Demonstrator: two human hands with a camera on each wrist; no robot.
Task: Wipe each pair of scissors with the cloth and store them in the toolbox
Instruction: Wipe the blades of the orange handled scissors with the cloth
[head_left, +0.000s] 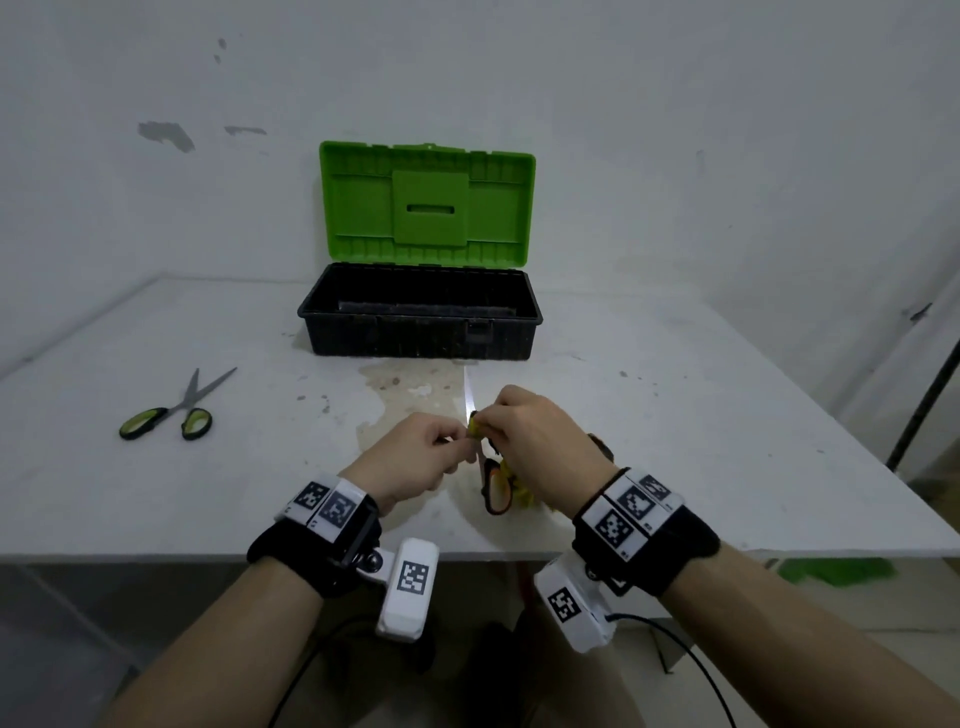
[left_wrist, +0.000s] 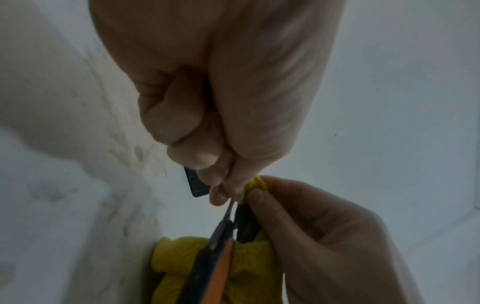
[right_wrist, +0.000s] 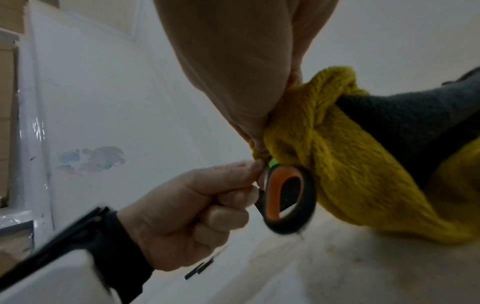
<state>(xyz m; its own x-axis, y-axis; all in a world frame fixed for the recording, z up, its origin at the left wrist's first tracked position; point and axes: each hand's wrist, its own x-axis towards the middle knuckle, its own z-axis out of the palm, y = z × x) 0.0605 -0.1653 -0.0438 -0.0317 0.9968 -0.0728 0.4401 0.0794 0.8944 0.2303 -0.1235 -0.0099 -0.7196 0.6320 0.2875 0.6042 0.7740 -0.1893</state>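
Orange-handled scissors are held over the table's front middle, with the blade pointing towards the toolbox. My left hand pinches them near the pivot, fingers curled. My right hand pinches a yellow cloth round the blade; the rest of the cloth hangs under that palm. In the left wrist view the orange-handled scissors run down over the cloth. The right wrist view shows the orange handle loop against the cloth. Green-handled scissors lie on the table at left.
The toolbox stands open at the back middle, its green lid upright against the wall and its black base showing nothing inside. A stained patch marks the table in front of it. A black pole stands off the right edge.
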